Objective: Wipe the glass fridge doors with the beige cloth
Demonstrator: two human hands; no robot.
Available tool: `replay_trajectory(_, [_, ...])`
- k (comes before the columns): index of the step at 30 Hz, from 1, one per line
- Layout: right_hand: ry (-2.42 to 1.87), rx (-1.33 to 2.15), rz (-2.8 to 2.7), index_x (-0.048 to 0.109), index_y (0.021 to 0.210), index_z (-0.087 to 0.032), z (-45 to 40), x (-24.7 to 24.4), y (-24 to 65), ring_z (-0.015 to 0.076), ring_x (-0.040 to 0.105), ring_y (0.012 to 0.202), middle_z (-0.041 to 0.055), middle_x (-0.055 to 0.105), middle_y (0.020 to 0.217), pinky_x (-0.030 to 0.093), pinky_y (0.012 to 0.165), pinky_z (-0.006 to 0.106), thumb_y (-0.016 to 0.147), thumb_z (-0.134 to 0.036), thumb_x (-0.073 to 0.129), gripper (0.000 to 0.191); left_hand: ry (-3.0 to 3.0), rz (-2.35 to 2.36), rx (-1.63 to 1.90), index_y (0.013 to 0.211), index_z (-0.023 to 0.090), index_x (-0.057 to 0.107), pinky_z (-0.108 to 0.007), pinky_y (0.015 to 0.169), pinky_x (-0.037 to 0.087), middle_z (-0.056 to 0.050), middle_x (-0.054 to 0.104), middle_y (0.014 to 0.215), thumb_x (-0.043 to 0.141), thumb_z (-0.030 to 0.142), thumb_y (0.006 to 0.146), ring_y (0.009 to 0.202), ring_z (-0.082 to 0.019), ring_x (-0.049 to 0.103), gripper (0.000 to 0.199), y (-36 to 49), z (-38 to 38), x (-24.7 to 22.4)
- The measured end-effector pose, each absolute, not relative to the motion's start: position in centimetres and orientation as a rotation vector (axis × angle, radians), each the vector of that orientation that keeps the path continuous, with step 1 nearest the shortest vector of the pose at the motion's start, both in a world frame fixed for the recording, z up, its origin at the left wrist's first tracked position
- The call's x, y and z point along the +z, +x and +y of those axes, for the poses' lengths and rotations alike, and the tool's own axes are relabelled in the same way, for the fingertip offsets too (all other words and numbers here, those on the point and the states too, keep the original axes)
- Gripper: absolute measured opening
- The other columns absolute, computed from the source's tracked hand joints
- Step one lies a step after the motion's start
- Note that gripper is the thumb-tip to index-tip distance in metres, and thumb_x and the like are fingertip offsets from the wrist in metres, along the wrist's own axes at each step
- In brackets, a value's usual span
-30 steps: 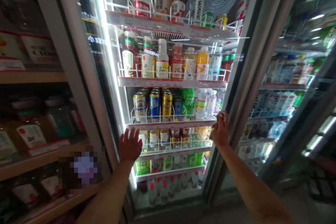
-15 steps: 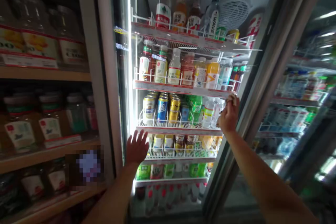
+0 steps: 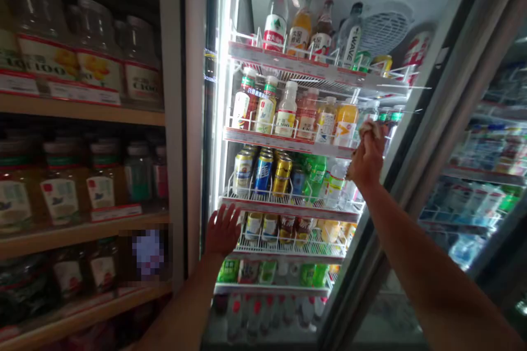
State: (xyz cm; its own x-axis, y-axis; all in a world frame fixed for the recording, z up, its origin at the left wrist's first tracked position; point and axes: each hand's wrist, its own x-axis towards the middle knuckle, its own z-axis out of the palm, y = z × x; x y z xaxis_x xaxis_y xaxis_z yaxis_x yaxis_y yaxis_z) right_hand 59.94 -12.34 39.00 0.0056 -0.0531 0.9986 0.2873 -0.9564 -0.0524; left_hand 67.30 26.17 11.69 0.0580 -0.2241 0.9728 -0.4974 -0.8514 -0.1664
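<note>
Cloth was clamped in right hand's fingers, beside door frame; left hand lower, fingers spread.

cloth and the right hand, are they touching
Touching: the head view shows the crumpled cloth bunched in the right hand, poking out past the fingers.

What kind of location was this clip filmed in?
Most likely a shop's refrigerated drinks section: a lit cooler with a glass door, wire-fronted shelves of bottles and cans such as the blue can, and a strip like a price label along a neighbouring shelf edge.
</note>
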Motion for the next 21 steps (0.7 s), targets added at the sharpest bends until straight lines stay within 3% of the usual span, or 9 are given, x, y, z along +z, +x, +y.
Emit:
replay_trajectory(6, [-2.078, -2.172, -0.240, 0.056, 0.144, -0.018, -11.3, 46.0, 61.1, 0.0275, 0.032, 0.153, 0.0087, 0.047, 0.157, 0.031, 0.124, 0.055, 0.100, -0.019, 0.034, 0.049, 2.202, -0.658, 1.816, 0.163, 0.028, 0.028, -0.047, 0.127, 0.019, -0.007, 0.051, 0.153, 0.051, 0.024, 0.100, 0.152, -0.026, 0.031, 0.066, 67.7, 26.3, 10.6])
replay_trajectory(10, [-2.102, -2.128, -0.327, 0.058, 0.139, -0.013, -9.5, 49.8, 61.6, 0.0239, 0.034, 0.151, 0.0106, 0.047, 0.155, 0.033, 0.124, 0.049, 0.098, -0.016, 0.030, 0.049, 2.214, -0.643, 1.813, 0.161, 0.027, 0.032, -0.047, 0.127, 0.019, -0.007, 0.051, 0.153, 0.050, 0.026, 0.101, 0.153, -0.026, 0.028, 0.063, 67.7, 26.2, 10.4])
replay_trajectory(13, [-2.179, -2.127, -0.468, 0.054, 0.143, -0.015, -7.0, 46.9, 61.9, 0.0231, 0.026, 0.155, 0.0096, 0.042, 0.160, 0.031, 0.125, 0.051, 0.102, -0.021, 0.031, 0.047, 2.186, -0.662, 1.800, 0.161, 0.027, 0.033, -0.047, 0.127, 0.017, -0.007, 0.049, 0.155, 0.051, 0.025, 0.101, 0.155, -0.025, 0.024, 0.063, 67.7, 26.1, 10.5])
replay_trajectory(16, [-2.446, -1.945, -0.727, 0.055, 0.144, -0.023, -4.4, 39.5, 61.5, 0.0224, 0.017, 0.158, 0.0033, 0.043, 0.161, 0.027, 0.127, 0.053, 0.104, -0.025, 0.034, 0.045, 2.139, -0.697, 1.804, 0.162, 0.025, 0.030, -0.047, 0.128, 0.016, -0.008, 0.046, 0.157, 0.053, 0.023, 0.100, 0.156, -0.024, 0.020, 0.066, 67.5, 26.0, 10.8])
replay_trajectory(19, [-2.723, -1.615, -1.134, 0.056, 0.144, -0.029, -3.2, 34.0, 60.7, 0.0164, 0.029, 0.154, -0.0033, 0.051, 0.156, 0.030, 0.127, 0.044, 0.105, -0.021, 0.033, 0.046, 2.114, -0.718, 1.830, 0.163, 0.025, 0.026, -0.046, 0.129, 0.015, -0.008, 0.043, 0.158, 0.054, 0.024, 0.100, 0.156, -0.024, 0.018, 0.069, 67.5, 26.0, 11.0])
replay_trajectory(21, [-2.789, -1.489, -1.298, 0.057, 0.142, -0.032, -3.4, 34.0, 60.3, 0.0138, 0.035, 0.151, -0.0071, 0.052, 0.155, 0.031, 0.127, 0.041, 0.104, -0.019, 0.037, 0.046, 2.111, -0.725, 1.828, 0.164, 0.025, 0.026, -0.046, 0.129, 0.015, -0.008, 0.044, 0.157, 0.054, 0.023, 0.100, 0.156, -0.024, 0.017, 0.070, 67.4, 26.0, 11.1])
